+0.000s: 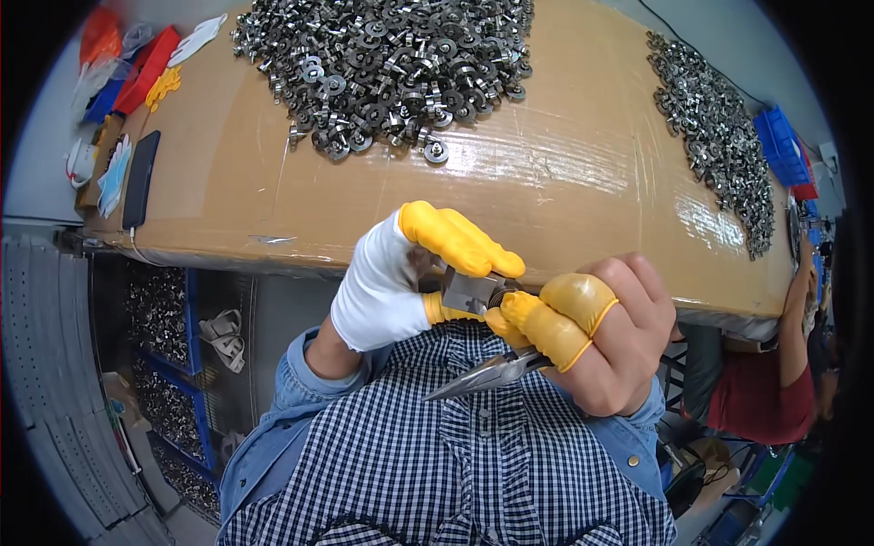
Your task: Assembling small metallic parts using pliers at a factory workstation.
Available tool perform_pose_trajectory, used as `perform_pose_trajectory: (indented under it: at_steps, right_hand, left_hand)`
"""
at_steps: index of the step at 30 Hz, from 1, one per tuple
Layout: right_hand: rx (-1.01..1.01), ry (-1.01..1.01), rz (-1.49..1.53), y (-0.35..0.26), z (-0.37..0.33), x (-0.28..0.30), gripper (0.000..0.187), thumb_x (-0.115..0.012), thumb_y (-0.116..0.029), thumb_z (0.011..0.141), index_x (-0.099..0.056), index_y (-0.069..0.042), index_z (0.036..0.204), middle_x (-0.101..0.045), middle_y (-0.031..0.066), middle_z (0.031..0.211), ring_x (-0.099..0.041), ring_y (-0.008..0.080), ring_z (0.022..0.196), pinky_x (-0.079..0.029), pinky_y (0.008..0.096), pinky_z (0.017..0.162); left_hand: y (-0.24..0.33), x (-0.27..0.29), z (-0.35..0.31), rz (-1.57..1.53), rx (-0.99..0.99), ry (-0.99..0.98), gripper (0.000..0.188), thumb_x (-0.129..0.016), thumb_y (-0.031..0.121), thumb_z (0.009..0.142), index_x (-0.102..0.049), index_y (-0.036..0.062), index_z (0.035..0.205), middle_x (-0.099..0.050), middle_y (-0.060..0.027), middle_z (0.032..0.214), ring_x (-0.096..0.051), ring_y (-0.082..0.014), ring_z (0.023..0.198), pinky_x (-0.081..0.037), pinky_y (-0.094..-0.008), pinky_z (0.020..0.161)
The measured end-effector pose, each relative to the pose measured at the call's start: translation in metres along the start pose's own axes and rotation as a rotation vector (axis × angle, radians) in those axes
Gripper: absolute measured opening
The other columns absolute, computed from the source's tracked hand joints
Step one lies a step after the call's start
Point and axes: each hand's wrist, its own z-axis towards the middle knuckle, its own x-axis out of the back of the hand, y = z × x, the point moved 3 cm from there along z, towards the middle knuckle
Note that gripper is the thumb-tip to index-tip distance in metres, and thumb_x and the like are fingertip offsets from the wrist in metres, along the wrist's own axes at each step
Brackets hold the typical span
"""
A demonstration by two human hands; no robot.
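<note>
My left hand (pixel 410 264), in a white glove with yellow-covered fingers, grips a small grey metal part (pixel 466 291) between thumb and fingers, just past the table's near edge. A dark coil (pixel 497 297), which looks like a spring, shows at the part's right side. Yellow finger cots cover some fingers of my right hand (pixel 592 328); its fingertips press in close to the coil. In that same hand lie needle-nose pliers (pixel 478 376), their pointed jaws toward the lower left. My fingers hide the pliers' handles and some of the part.
Small metal wheel-like parts form a large pile (pixel 391 73) at the far middle and another pile (pixel 719 136) at the right. A phone (pixel 141 179) lies at the left. Blue bins (pixel 168 391) of parts stand below. A person (pixel 765 391) sits at the right.
</note>
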Motion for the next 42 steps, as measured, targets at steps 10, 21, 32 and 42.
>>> perform_pose_trajectory:
  at_steps: [10, 21, 32, 42]
  right_hand:
    - [0.016, -0.032, -0.047, 0.0, -0.001, 0.001, 0.018, -0.072, -0.024, 0.072, -0.065, -0.008, 0.074, -0.058, 0.0044, 0.072, -0.047, 0.0156, 0.058, -0.038, 0.0279, 0.053]
    - [0.114, 0.372, 0.798, 0.037, -0.037, 0.035, 0.074, -0.082, -0.037, 0.067, -0.044, -0.013, 0.126, -0.054, 0.0066, 0.1, -0.045, 0.0168, 0.066, -0.039, 0.0281, 0.06]
    - [-0.806, -0.075, 0.618, 0.079, -0.025, -0.03, 0.026, -0.079, -0.013, 0.072, -0.065, 0.001, 0.09, -0.061, 0.0051, 0.075, -0.051, 0.0119, 0.062, -0.042, 0.0235, 0.058]
    - [-0.849, 0.047, -0.017, 0.107, -0.031, -0.004, 0.032, -0.07, -0.001, 0.075, -0.062, -0.002, 0.106, -0.065, 0.0065, 0.09, -0.059, 0.0146, 0.072, -0.047, 0.0271, 0.063]
  left_hand:
    - [0.002, -0.001, 0.002, 0.016, 0.004, -0.027, 0.043, -0.08, -0.004, 0.066, -0.058, 0.0033, 0.102, -0.065, -0.0111, 0.105, -0.065, -0.0247, 0.101, -0.055, -0.0343, 0.088]
    - [0.007, -0.007, 0.018, 0.425, -0.032, 0.261, 0.053, -0.085, 0.004, 0.063, -0.054, 0.0041, 0.105, -0.061, -0.007, 0.097, -0.064, -0.0197, 0.085, -0.053, -0.03, 0.078]
    - [0.011, -0.016, 0.009, 0.701, -0.05, 0.336, 0.057, -0.088, 0.015, 0.062, -0.053, 0.0033, 0.106, -0.059, -0.0064, 0.093, -0.061, -0.0187, 0.078, -0.052, -0.0295, 0.076]
    - [0.002, -0.013, 0.0, 0.805, 0.158, 0.089, 0.054, -0.085, 0.014, 0.063, -0.055, 0.0052, 0.106, -0.062, -0.0063, 0.089, -0.062, -0.019, 0.075, -0.052, -0.0289, 0.073]
